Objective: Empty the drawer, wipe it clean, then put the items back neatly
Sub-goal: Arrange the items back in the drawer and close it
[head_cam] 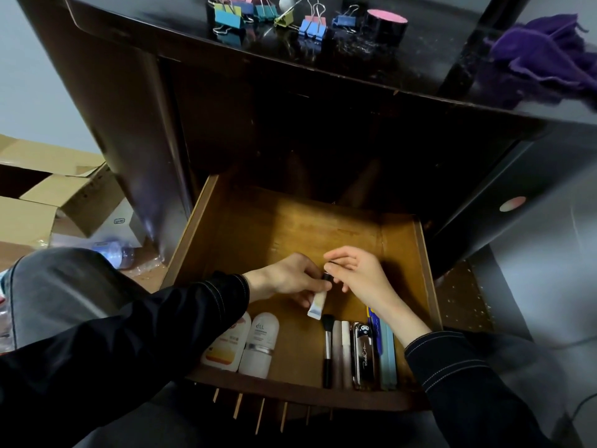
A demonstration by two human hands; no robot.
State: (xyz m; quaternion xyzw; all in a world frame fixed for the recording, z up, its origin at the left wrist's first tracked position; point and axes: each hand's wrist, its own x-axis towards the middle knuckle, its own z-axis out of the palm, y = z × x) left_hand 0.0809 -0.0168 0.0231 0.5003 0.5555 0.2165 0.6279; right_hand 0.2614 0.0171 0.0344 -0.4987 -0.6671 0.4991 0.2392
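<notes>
Head view: the wooden drawer [190,240] stands pulled out of a dark cabinet and fills the 6 o'clock part of the picture. Over its middle, the left hand [287,279] grips a small pale tube [318,302] with a black cap, fingers curled round it; the tube is tilted, cap toward 12 o'clock. The right hand [361,279] lies just at the tube's 3 o'clock, fingers loosely bent with the thumb and forefinger close to the cap. Whether they pinch anything cannot be told.

Along the drawer's front wall, at 7 o'clock from the hands, two white bottles [261,344] lie side by side. At 5 o'clock lies a row of a black brush [328,347], slim sticks, a glossy case [365,357] and pale blue flat pieces [387,357], all pointing toward 12 o'clock.

On the dark worktop [355,56] at 12 o'clock sit coloured binder clips [268,14] and a black tape roll [386,25]. A purple cloth [542,56] lies at 2 o'clock. Cardboard boxes [48,195] stand on the floor at 9 o'clock.
</notes>
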